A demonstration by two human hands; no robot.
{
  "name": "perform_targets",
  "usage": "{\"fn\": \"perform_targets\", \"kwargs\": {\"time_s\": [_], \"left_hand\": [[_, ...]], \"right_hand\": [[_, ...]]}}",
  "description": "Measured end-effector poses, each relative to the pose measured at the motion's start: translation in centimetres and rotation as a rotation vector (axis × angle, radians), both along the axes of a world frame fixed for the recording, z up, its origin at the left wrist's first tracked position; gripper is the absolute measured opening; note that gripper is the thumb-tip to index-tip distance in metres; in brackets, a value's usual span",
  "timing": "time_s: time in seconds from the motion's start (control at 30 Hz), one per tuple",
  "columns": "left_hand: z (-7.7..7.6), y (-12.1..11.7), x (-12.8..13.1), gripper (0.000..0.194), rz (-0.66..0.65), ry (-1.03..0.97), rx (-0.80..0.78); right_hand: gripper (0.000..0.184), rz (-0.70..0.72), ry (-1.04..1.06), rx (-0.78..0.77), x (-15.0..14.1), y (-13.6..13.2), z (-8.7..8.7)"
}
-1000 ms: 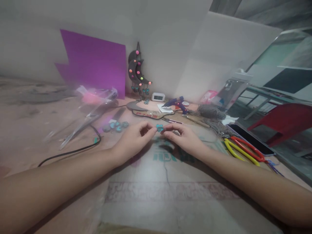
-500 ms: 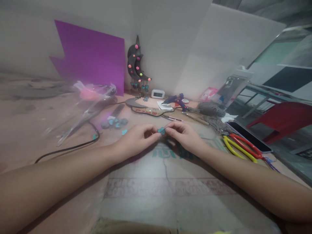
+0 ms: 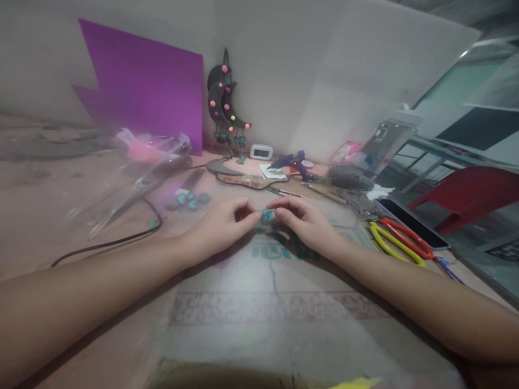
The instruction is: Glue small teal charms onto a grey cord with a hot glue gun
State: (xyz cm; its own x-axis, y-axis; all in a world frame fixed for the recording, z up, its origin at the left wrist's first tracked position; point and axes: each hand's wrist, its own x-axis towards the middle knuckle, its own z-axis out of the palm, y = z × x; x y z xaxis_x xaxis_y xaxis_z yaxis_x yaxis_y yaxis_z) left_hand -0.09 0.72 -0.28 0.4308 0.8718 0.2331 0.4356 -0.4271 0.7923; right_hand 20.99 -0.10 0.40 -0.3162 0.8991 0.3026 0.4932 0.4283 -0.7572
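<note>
Between my fingertips, over the middle of the work surface, is a small teal heart-like piece (image 3: 266,215). My left hand (image 3: 231,223) pinches it from the left, thumb and forefinger closed at its edge. From the other side my right hand (image 3: 303,219) pinches it, forefinger above and thumb below. The fingertips hide part of its outline. Left of my left hand lies a small cluster of similar teal-and-grey pieces (image 3: 192,201). A printed sheet (image 3: 243,302) with red and green markings lies beneath both hands.
At the back stand a purple board (image 3: 150,86), a dark moon ornament (image 3: 221,102) and a white clock (image 3: 261,152). A glue gun (image 3: 292,162), grey yarn (image 3: 351,179), a phone (image 3: 413,221) and red-and-yellow-handled pliers (image 3: 399,243) lie rightward. A black cable (image 3: 117,244) curves at left.
The teal piece has been turned slightly between my fingers, and both hands stay close together. The whole view has shifted a little.
</note>
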Motion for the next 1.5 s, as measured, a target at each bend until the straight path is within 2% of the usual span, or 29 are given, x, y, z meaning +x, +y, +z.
{"fn": "perform_targets", "kwargs": {"time_s": [0.23,0.47,0.67,0.77,0.93,1.2,1.33,1.5], "left_hand": [[-0.1,-0.1,-0.1,0.028,0.023,-0.018,0.018],[-0.1,-0.1,-0.1,0.025,0.034,-0.046,0.055],[0.0,-0.1,-0.1,0.023,0.016,-0.050,0.084],[0.0,-0.2,-0.1,0.023,0.001,-0.047,0.109],[0.0,-0.2,-0.1,0.022,-0.012,-0.032,0.125],[-0.2,-0.3,-0.1,0.025,-0.029,-0.029,0.144],[-0.2,-0.2,-0.1,0.027,-0.048,-0.034,0.117],[-0.2,-0.2,0.0,0.026,-0.039,-0.018,0.080]], "right_hand": [[0.026,0.032,0.035,-0.026,-0.2,-0.3,-0.1],[0.034,0.085,0.147,-0.232,-0.5,-0.8,0.5],[0.044,0.152,0.312,-0.374,-0.6,-0.5,0.0],[0.042,0.151,0.405,-0.421,-0.7,-0.4,-0.3],[0.044,0.122,0.443,-0.495,-1.0,-0.7,-0.3],[0.041,0.078,0.372,-0.474,-1.2,-0.9,-0.4],[0.045,0.041,0.336,-0.414,-1.4,-1.2,-0.1],[0.040,0.009,0.243,-0.418,-1.5,-1.4,0.0]]}}
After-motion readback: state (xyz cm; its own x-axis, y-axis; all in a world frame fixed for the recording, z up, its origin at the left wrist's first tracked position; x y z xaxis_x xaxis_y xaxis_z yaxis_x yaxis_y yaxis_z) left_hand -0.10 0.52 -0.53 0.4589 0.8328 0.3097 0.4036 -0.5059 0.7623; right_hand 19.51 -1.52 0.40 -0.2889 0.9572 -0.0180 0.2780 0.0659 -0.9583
